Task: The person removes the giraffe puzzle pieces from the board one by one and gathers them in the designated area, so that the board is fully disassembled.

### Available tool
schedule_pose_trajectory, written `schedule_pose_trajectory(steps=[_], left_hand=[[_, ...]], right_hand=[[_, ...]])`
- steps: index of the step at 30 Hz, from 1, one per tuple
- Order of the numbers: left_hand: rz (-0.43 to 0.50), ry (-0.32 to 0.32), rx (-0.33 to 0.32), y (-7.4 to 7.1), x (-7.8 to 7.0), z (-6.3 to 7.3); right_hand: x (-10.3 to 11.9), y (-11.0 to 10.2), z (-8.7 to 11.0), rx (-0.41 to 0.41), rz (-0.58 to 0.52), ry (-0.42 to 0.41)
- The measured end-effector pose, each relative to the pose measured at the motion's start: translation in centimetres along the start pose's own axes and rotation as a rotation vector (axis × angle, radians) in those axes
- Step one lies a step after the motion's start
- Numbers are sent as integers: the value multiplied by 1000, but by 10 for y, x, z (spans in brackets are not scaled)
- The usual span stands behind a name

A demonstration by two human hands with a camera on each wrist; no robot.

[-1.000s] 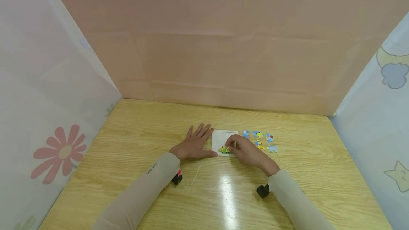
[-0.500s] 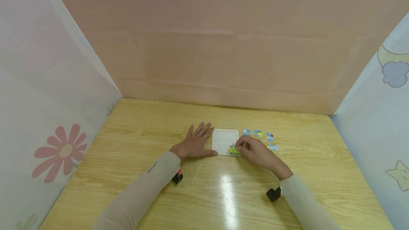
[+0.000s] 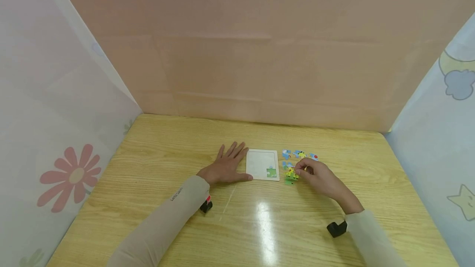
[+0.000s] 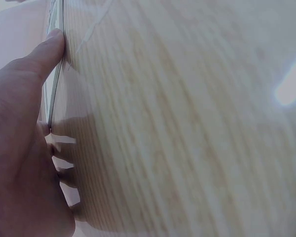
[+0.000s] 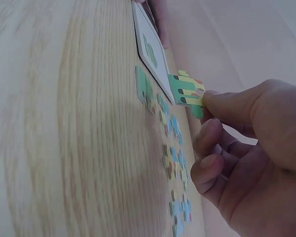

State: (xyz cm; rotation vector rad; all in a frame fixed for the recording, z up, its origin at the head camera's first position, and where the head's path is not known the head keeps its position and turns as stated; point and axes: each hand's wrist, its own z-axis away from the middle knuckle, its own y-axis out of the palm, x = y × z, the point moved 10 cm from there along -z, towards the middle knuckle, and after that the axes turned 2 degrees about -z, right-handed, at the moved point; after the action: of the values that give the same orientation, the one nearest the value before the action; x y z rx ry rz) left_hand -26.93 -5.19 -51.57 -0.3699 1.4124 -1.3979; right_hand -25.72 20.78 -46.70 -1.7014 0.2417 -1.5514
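Note:
My left hand lies with fingers spread on the table, its index finger and thumb touching the left edge of a white square puzzle tray. In the tray's near right corner sits a green puzzle piece. Between thumb and index finger, my right hand pinches a yellow-and-green puzzle piece. This held piece is raised above the table, right of the tray, and overlaps loose pieces in the head view. The right wrist view shows the other fingers curled below it.
Several loose puzzle pieces, mostly blue and yellow, lie right of the tray. A green loose piece lies nearest the tray's near corner. The wooden table meets a plain back panel and patterned side sheets.
My right hand has moved right from over the tray to above the loose pieces, carrying the yellow-and-green piece. The green piece in the tray's corner is now uncovered. My left hand stays put.

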Motion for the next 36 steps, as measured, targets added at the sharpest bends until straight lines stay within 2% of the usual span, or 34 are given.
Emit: schedule_pose_trajectory(steps=[7,14,22,28,36], left_hand=[[-8,2,-5,-1,-2,1],[-13,-7,-8,1,0,0],[-20,-6,-8,2,1,-1],[-11,-1,-11,2,1,-1],[-10,-5,-18,1,1,-1]], right_hand=[[-11,-9,13,1,-23,7],[-23,-14,22,0,6,37],[-33,-12,22,-10,50,59],[-31,-9,20,-10,63,35],[-32,-7,20,-9,71,48]])
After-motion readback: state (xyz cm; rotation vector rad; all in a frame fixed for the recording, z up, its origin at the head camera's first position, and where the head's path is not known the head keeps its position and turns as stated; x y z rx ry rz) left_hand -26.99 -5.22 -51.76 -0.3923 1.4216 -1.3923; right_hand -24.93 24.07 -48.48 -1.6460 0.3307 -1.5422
